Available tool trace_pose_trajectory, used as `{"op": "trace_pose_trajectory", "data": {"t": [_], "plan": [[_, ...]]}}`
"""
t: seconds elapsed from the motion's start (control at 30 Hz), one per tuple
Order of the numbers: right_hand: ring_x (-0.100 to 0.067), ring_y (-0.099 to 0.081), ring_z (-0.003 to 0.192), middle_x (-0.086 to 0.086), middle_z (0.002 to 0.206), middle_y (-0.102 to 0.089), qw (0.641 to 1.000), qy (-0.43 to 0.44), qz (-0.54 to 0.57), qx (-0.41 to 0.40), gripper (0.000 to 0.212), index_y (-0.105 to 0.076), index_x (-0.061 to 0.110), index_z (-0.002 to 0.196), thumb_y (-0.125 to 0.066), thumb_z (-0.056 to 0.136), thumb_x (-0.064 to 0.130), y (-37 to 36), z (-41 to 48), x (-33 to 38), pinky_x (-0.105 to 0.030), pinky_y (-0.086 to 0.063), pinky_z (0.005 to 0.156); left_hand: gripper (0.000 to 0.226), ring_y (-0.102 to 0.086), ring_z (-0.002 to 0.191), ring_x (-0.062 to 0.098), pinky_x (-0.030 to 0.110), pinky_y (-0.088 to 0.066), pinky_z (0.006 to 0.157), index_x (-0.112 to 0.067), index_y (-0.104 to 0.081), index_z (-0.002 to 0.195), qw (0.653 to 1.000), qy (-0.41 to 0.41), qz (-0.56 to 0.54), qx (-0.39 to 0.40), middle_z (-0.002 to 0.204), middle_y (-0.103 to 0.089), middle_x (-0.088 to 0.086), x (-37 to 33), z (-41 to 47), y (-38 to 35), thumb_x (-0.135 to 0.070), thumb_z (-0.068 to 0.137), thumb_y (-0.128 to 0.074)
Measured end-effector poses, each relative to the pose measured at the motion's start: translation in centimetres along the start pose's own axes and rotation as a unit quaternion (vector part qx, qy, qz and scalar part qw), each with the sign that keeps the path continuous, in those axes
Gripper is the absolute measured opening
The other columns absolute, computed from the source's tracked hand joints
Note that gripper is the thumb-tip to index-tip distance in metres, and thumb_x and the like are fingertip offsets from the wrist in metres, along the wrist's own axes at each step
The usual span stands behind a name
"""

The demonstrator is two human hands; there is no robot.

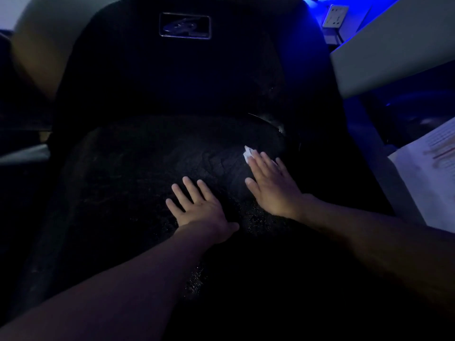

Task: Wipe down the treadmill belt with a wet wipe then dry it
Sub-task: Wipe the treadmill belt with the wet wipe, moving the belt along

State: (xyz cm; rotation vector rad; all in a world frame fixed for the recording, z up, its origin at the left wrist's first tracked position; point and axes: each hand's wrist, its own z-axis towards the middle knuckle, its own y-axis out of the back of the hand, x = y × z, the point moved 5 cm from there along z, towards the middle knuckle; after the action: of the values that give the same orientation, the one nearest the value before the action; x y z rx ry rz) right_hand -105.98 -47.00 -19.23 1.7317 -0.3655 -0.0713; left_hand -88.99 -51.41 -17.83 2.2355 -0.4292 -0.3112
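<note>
A small white wet wipe (248, 153) lies on the dark treadmill belt (135, 168), right of the frame's centre. Only its crumpled upper edge shows. The rest is hidden under the fingertips of the right hand (273, 185), which lies directly on top of it and just below it in the frame.

The right hand is flat, palm down, with straight fingers close together, pressing the wipe onto the belt rather than curling round it. The thumb points left, towards the other hand.

The left hand (197, 205) rests near the centre of the frame, lower than and left of the right hand, and well clear of the wipe. It too is flat and relaxed, fingers spread on the bare belt, grasping nothing. Both bare forearms come in from the bottom corners.

Tiny glinting specks dot the belt between and below the two hands.

Above the belt, in the upper middle, rises the treadmill's black motor cover (172, 77), with a rectangular badge (184, 25) near the top edge.

The scene is very dark, with blue light glowing in the upper right corner. There a white wall socket (335, 16) sits above a pale slanted panel (394, 52). A printed sheet of paper (430, 178) lies at the right edge.
</note>
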Motion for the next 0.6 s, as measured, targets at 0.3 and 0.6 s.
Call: {"op": "trace_pose_trajectory", "data": {"t": [0.3, 0.6], "plan": [[-0.013, 0.026, 0.148, 0.001, 0.162, 0.027, 0.997, 0.048, -0.039, 0.051, 0.071, 0.016, 0.017, 0.156, -0.002, 0.099, 0.055, -0.6, -0.5, 3.8, -0.042, 0.01, 0.123, 0.127, 0.025, 0.145, 0.035, 0.048, -0.005, 0.121, -0.018, 0.02, 0.152, 0.998, 0.009, -0.051, -0.037, 0.15, 0.041, 0.017, 6.4, -1.6, 0.8, -0.055, 0.075, -0.075], [-0.013, 0.023, 0.15, 0.004, 0.162, 0.027, 0.998, 0.049, -0.004, 0.048, 0.07, 0.015, 0.018, 0.157, -0.004, 0.1, 0.055, -0.6, 0.6, 5.9, -0.041, 0.012, 0.123, 0.132, 0.012, 0.148, 0.032, 0.062, -0.023, 0.11, -0.009, 0.014, 0.153, 0.995, 0.091, -0.042, -0.029, 0.16, 0.022, 0.006, 8.2, -2.3, 1.3, -0.055, 0.071, -0.079]]}}
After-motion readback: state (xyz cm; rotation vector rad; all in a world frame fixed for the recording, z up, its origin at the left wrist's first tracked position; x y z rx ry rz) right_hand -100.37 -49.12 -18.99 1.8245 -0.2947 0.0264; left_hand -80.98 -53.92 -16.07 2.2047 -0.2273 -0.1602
